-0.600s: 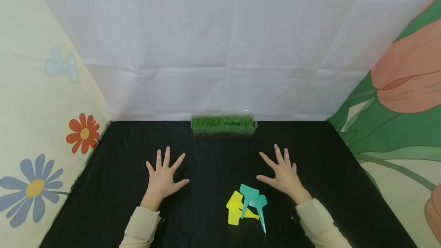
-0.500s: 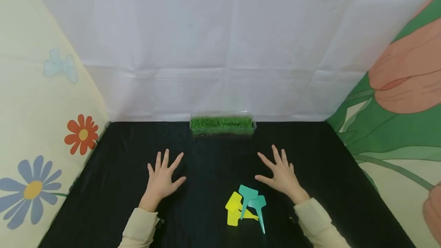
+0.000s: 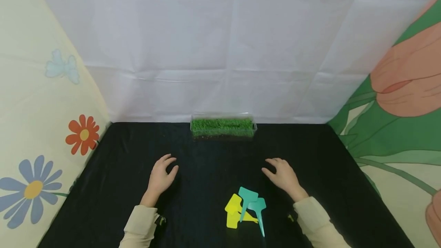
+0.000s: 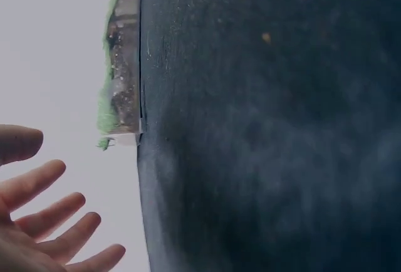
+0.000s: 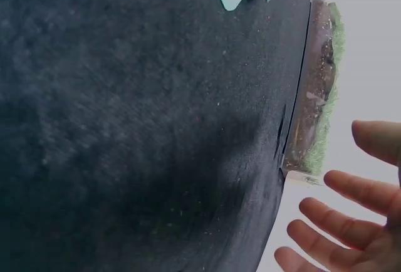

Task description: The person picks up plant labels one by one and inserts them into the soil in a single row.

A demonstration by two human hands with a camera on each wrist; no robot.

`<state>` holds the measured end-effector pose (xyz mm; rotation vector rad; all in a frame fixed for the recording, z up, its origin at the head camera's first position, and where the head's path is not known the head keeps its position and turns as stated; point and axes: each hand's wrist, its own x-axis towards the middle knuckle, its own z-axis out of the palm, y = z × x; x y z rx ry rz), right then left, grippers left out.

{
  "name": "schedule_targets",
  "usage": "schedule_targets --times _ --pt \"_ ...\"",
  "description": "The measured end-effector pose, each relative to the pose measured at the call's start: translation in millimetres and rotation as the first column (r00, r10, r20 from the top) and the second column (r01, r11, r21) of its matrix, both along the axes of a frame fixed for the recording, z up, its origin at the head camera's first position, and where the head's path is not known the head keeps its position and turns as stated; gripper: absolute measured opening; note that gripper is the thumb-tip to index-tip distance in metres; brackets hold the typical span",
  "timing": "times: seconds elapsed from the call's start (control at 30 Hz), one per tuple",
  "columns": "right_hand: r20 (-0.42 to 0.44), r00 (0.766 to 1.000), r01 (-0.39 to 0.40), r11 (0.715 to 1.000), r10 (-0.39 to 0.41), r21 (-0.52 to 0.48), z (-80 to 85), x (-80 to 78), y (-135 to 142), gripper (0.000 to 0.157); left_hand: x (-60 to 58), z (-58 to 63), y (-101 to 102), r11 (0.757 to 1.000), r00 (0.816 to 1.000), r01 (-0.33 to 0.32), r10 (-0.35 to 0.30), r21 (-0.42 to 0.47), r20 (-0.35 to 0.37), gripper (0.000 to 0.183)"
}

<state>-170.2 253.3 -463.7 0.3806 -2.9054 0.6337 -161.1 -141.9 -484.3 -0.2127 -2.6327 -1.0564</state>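
Note:
Both hands hold nothing over the black-covered table, fingers loosely bent. My left hand (image 3: 160,175) is at the left of the middle; its spread fingers (image 4: 53,212) show in the left wrist view. My right hand (image 3: 283,176) is at the right, thumb toward the middle, fingers (image 5: 341,222) apart in the right wrist view. Nearest to it lie T-shaped plant labels, some overlapping: a teal plant label (image 3: 248,194), a second teal plant label (image 3: 258,204) and yellow plant labels (image 3: 232,219) partly under the teal ones. Part of a teal label also shows in the right wrist view.
A clear rectangular box (image 3: 255,127) filled with green grass (image 3: 222,123) over brown soil stands at the table's back edge. Behind it hangs a white cloth (image 3: 179,49). Flower-printed cloths flank the black tabletop (image 3: 206,179) on both sides.
Both hands have gone from widely spread fingers to loosely bent ones, the fingertips drawing back toward the person. The labels and the grass box stay where they were.

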Motion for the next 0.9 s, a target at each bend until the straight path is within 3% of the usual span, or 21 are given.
schedule_targets --times 0.17,0.27,0.37,0.5,0.73,0.9 --pt "0.006 1.0 0.022 0.995 -0.022 -0.095 0.5 -8.7 0 0.031 -10.3 -3.2 1 0.981 0.998 -0.059 0.064 0.184 -0.022 0.017" --pt "0.014 0.998 0.056 0.984 -0.054 -0.168 0.8 -16.1 0 0.027 -17.8 -3.3 3 0.95 0.991 -0.131 0.121 0.283 0.053 0.014" --pt "0.048 0.996 0.09 0.968 -0.081 -0.236 1.7 -22.6 0 0.026 -25.8 -3.7 7 0.902 0.976 -0.2 0.148 0.382 0.16 0.014" --pt "0.106 0.989 0.135 0.942 -0.107 -0.309 2.4 -31.3 -1 0.029 -35.6 -5.0 10 0.849 0.957 -0.253 0.148 0.464 0.25 0.017" --pt "0.235 0.962 0.226 0.883 -0.137 -0.412 0.4 -44.2 -3 0.034 -52.7 -6.4 18 0.814 0.944 -0.267 0.113 0.517 0.309 0.019" --pt "0.325 0.934 0.296 0.823 -0.145 -0.484 -4.3 -56.8 -7 0.04 -65.0 -7.7 21 0.756 0.939 -0.283 0.093 0.59 0.331 0.02"
